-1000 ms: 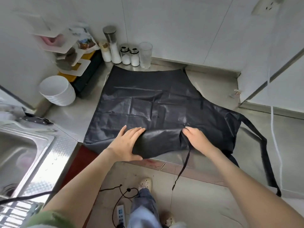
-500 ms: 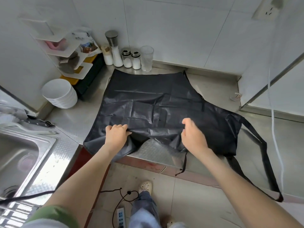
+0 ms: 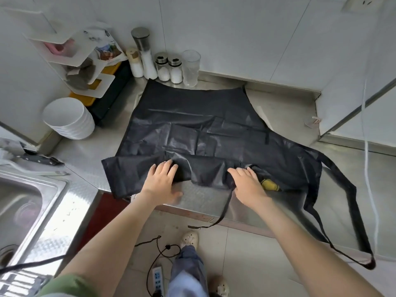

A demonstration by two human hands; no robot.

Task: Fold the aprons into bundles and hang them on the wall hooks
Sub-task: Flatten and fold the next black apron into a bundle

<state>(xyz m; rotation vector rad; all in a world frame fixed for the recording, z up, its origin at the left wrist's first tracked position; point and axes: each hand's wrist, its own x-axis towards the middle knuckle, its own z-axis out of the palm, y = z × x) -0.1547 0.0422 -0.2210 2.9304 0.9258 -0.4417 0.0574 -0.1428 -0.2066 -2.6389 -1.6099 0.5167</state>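
Under both palms, at the near edge of the steel counter (image 3: pixel 203 199), lies the black apron (image 3: pixel 203 125), spread flat with its narrower end toward the wall beyond the fingertips. Left hand (image 3: pixel 162 183): fingers straight and spread, pressing the turned-up near hem so that the fold does not spring open. Right hand (image 3: pixel 246 183): fingers straight and close together, flattening the same fold; its thumb is hidden. Set apart along the hem, the two hands keep the crease even; this is judged an early fold of the bundle. Below the right wrist a tie (image 3: pixel 226 206) hangs over the counter edge; well to the right of that hand a longer strap (image 3: pixel 372 264) trails off and remains to be gathered. Just right of the right hand a yellow patch (image 3: pixel 270 185) shows; its nature cannot be told. Jars (image 3: pixel 174 69) stand beyond the fingertips, against the wall. No hooks are in view.
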